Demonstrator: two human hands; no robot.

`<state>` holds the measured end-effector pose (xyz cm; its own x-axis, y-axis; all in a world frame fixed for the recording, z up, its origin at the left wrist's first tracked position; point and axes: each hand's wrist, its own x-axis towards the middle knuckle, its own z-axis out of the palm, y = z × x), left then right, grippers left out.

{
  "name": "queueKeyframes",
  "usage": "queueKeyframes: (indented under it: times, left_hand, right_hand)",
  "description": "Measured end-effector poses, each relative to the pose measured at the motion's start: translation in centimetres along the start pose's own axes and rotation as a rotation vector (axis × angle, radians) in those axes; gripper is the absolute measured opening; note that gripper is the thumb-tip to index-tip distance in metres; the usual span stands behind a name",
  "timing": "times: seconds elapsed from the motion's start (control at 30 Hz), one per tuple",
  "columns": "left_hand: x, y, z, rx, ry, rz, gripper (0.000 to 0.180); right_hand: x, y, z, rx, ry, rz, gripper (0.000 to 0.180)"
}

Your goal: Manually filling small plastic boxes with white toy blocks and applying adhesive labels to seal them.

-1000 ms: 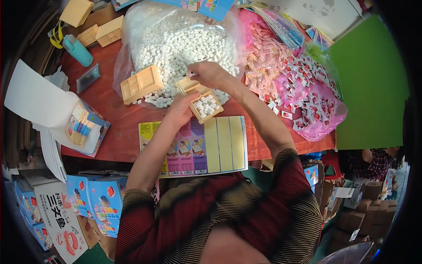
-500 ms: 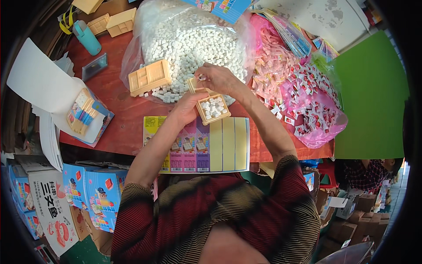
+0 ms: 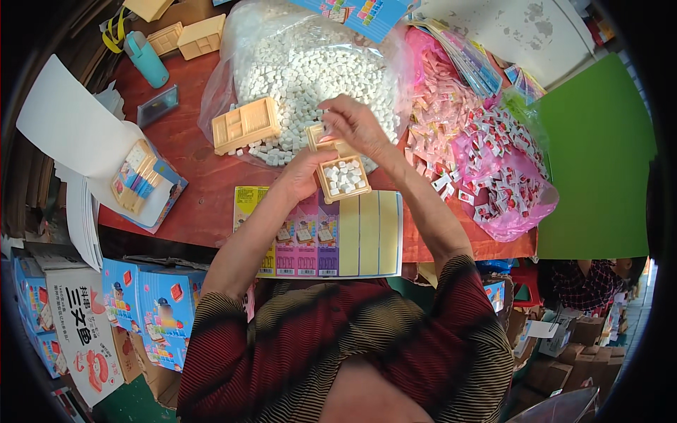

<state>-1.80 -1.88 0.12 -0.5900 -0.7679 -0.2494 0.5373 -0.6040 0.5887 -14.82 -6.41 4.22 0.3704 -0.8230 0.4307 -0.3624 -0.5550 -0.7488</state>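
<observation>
My left hand (image 3: 303,175) grips the side of a cream plastic compartment tray (image 3: 345,192), tilted over the table. White cubes (image 3: 343,175) fill the tray's near compartment. Over its far part hovers my right hand (image 3: 358,128), index finger stretched out and apart from the thumb, with nothing clear between them. A small pinkish-white piece (image 3: 327,137) shows in the far compartment below the fingers; its kind is too small to make out. Beyond the hands lies a large clear plastic bag (image 3: 211,95) of loose white cubes. A second cream tray (image 3: 246,125) rests on its left edge.
Printed card sheets (image 3: 370,233) lie at the red table's front edge. To the right are pink bags of small packets (image 3: 502,166) and a green board (image 3: 589,162). At left stand an open blue box (image 3: 169,185), a teal bottle (image 3: 147,62) and a dark flat case (image 3: 157,106).
My right hand's fingers have lifted and spread from their pinch above the tray's far part. A pinkish-white piece now shows there. My left hand still holds the tray in nearly the same place.
</observation>
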Motion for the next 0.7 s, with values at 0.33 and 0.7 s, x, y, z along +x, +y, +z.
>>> queueKeyframes:
  times: [0.33, 0.7]
  left_hand:
    - [-0.8, -0.5, -0.1, 0.024, -0.008, 0.019, 0.023]
    - [-1.6, 1.3, -2.0, -0.057, -0.007, 0.028, 0.036]
  right_hand:
    - [-0.9, 0.2, 1.5, -0.433, 0.001, -0.352, 0.017]
    - [7.7, 6.9, -1.6, -0.598, 0.04, -0.17, 0.016]
